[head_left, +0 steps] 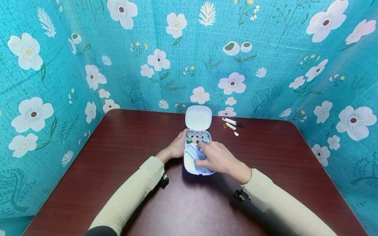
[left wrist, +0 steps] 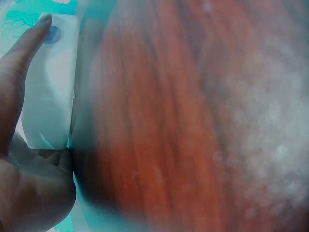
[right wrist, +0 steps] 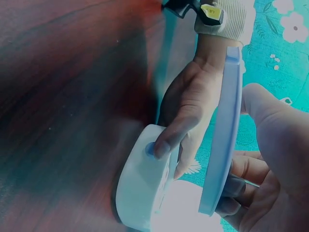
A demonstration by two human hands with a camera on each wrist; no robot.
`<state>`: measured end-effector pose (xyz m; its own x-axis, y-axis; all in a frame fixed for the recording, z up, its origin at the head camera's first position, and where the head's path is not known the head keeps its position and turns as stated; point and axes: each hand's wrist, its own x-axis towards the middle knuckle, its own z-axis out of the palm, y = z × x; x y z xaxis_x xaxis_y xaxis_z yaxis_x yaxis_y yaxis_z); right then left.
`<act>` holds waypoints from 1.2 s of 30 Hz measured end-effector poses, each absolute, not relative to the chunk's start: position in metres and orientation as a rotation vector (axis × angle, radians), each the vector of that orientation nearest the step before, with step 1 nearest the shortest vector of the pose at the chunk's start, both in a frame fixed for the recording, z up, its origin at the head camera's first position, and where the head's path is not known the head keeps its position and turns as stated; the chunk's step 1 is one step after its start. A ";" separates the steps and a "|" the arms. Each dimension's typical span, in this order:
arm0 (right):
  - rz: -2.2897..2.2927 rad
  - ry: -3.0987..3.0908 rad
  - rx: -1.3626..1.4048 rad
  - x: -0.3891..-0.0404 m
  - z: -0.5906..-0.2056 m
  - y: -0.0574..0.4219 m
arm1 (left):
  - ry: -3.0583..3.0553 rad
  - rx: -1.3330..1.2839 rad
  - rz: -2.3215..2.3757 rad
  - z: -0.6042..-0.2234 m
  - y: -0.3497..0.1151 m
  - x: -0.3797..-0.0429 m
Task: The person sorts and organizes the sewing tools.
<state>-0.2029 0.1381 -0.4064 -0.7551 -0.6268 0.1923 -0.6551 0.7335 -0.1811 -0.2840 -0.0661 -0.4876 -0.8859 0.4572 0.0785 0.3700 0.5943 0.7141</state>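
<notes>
Case (left wrist: 50,92): white, hinged, on dk. red-brown table (head_left: 141,131), approx. ctr., nr. far edge. Unit stands unfolded in 3 sections. Lid (head_left: 198,118) is raised at rear. Base (right wrist: 137,186) sits mid-unit w/ 8 thread spools (head_left: 194,139), 2 rows x 4. Tray panel (head_left: 190,165) w/ moulded recesses extends toward the person; R wrist view shows it edge-on, off the table surface.

L hand (head_left: 178,146): grips base at its L side; thumb lies along front wall, tip at blue button (right wrist: 150,149).

R hand (head_left: 217,155): over tray panel, thumb and fingers spread apart, fingers bent, tips at the panel's inner face. A thin pale strip (right wrist: 252,182) shows among the fingers, ID unclear; cannot tell if the hand grips it or the panel.

Loose items, R of lid, nr. far table edge: white/black slim tool (head_left: 232,122); shorter white item (head_left: 231,127) w/ gold-coloured pcs. (head_left: 225,126) at its L end; small white pc. (head_left: 236,133) just nearer the person.

Surround: teal floral cloth (head_left: 177,85), rear & both sides. Sleeves (head_left: 127,193): cream, w/ a blk. device (head_left: 163,180) at each wrist.
</notes>
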 end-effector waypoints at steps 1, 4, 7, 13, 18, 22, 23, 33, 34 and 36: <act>0.359 -2.811 1.042 -0.204 -0.406 0.138 | 2.701 0.710 1.176 -0.487 -0.066 -0.284; 0.346 -2.791 1.039 -0.209 -0.406 0.138 | 2.704 0.731 1.169 -0.487 -0.067 -0.284; 0.346 -2.777 1.036 -0.213 -0.405 0.138 | 2.710 0.748 1.168 -0.488 -0.067 -0.284; 0.342 -2.788 1.010 -0.224 -0.405 0.138 | 2.720 0.789 1.192 -0.492 -0.067 -0.286; 0.338 -2.809 0.972 -0.232 -0.405 0.138 | 2.710 0.797 1.192 -0.495 -0.068 -0.289; 0.336 -2.815 0.949 -0.239 -0.407 0.136 | 2.704 0.808 1.197 -0.492 -0.068 -0.286; 0.338 -2.815 0.945 -0.241 -0.408 0.136 | 2.699 0.805 1.201 -0.490 -0.068 -0.285; 0.321 -2.808 0.899 -0.256 -0.413 0.133 | 2.662 0.800 1.227 -0.487 -0.068 -0.282; 0.322 -2.810 0.893 -0.257 -0.414 0.133 | 2.658 0.788 1.233 -0.486 -0.068 -0.281; 0.324 -2.816 0.884 -0.260 -0.414 0.132 | 2.652 0.757 1.246 -0.486 -0.067 -0.281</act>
<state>-0.2598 0.1325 -0.4140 -0.8091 -0.5417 0.2277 -0.5793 0.8003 -0.1545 -0.2808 -0.0673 -0.4863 -0.8686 0.4845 0.1044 0.3896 0.5372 0.7480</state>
